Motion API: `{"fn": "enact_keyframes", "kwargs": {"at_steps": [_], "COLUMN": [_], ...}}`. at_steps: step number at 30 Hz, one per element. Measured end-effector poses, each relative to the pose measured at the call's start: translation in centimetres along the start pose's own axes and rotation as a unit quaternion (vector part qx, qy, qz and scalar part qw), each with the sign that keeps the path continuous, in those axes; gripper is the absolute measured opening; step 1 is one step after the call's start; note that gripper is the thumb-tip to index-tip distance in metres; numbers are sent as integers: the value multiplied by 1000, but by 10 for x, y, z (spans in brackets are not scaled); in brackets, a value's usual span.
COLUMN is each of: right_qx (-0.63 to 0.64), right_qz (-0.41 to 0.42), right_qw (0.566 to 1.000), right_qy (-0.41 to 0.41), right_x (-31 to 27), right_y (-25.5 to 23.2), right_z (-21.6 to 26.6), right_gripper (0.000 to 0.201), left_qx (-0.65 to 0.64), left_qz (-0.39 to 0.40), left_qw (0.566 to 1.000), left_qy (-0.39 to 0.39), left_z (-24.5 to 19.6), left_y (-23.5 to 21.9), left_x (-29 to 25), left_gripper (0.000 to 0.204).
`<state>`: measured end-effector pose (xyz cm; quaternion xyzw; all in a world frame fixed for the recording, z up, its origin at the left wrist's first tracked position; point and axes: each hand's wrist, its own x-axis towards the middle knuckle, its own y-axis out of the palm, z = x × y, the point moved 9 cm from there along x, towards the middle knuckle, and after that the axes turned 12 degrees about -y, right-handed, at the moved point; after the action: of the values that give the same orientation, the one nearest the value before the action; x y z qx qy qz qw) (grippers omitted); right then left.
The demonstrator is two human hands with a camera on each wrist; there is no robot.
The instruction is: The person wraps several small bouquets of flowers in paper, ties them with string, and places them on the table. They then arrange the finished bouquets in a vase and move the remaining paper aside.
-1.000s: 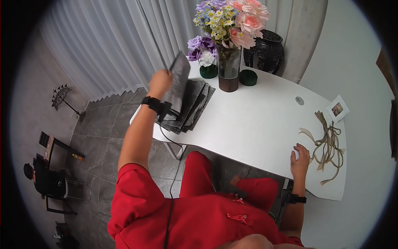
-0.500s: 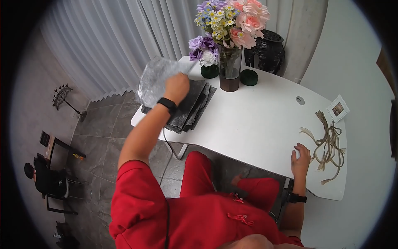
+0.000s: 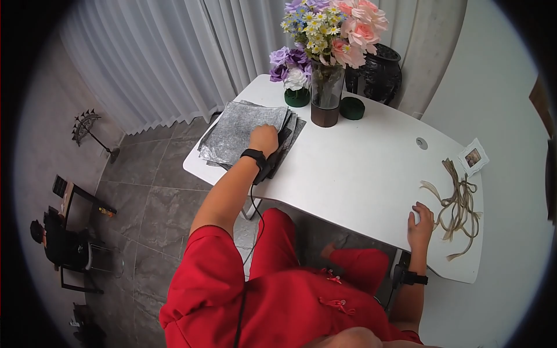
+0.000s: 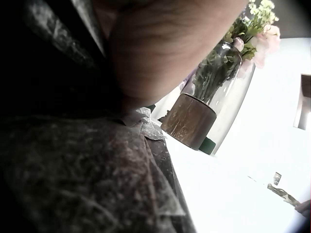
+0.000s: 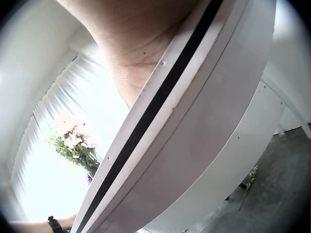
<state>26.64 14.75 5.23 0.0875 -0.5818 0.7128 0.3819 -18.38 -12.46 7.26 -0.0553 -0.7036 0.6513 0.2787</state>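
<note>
My left hand (image 3: 264, 139) is curled at the right edge of a silver-grey sheet (image 3: 235, 130), pinching it over a stack of dark grey sheets (image 3: 288, 148) at the table's left end. In the left wrist view, the heel of the left hand (image 4: 155, 53) hangs close over the sheets (image 4: 82, 170); its fingertips are hidden. My right hand (image 3: 420, 225) rests on the white table (image 3: 354, 168) near the front edge, fingers relaxed. Right beside it lies a loose bunch of beige-green ribbons (image 3: 458, 200).
A glass vase (image 3: 326, 93) of pink and yellow flowers stands behind the stack. Purple and white flowers (image 3: 296, 78) in a green base and a round green block (image 3: 352, 108) flank it. A small white picture frame (image 3: 473, 156) stands at the right. A cable trails from the left wrist.
The left hand has swung the raised grey sheet over and down, so it now lies flatter across the stack. The hand has shifted right and toward me. The right hand has stayed put.
</note>
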Motion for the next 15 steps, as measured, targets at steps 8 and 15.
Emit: {"fn": "enact_keyframes", "kwargs": {"at_steps": [8,15], "right_qx": [7,1], "right_qz": [0,0], "right_qw": [1000,1000], "right_qy": [1,3], "right_x": [1,2], "right_y": [0,-2], "right_z": [0,3], "right_gripper": [19,18], "left_qx": [-105,-56], "left_qz": [28,23], "left_qw": [993,998], "left_qy": [-54,-22], "left_z": [36,2], "left_y": [-45,-35], "left_x": [18,-14], "left_gripper": [20,21]}}
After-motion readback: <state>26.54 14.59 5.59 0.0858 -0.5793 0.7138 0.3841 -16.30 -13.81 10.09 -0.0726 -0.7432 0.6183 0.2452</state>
